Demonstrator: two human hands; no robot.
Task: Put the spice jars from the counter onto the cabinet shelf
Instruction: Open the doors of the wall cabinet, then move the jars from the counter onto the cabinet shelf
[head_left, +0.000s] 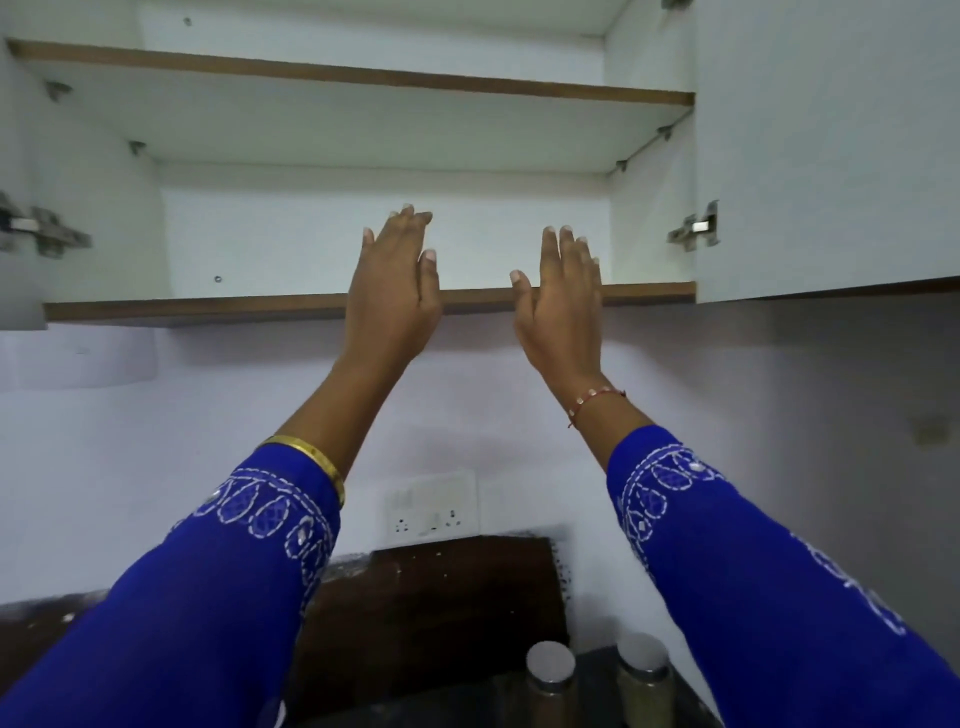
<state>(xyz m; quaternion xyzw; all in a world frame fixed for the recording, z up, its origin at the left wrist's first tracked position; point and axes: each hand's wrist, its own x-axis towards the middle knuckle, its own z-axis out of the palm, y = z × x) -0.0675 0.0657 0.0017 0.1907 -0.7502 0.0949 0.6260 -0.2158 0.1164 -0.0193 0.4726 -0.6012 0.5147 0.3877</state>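
While both hands reach up, the left hand (392, 283) and right hand (563, 296) hold nothing, fingers straight, well apart, in front of the lower shelf (208, 306) edge. Two jars (550, 680) with silver lids stand side by side on the dark counter (441, 691) below, between the blue sleeves (208, 597). Cabinet doors (831, 156) hang open, hinges (696, 228) showing. A socket plate (431, 512) sits on the pale wall above a brown board (441, 597).
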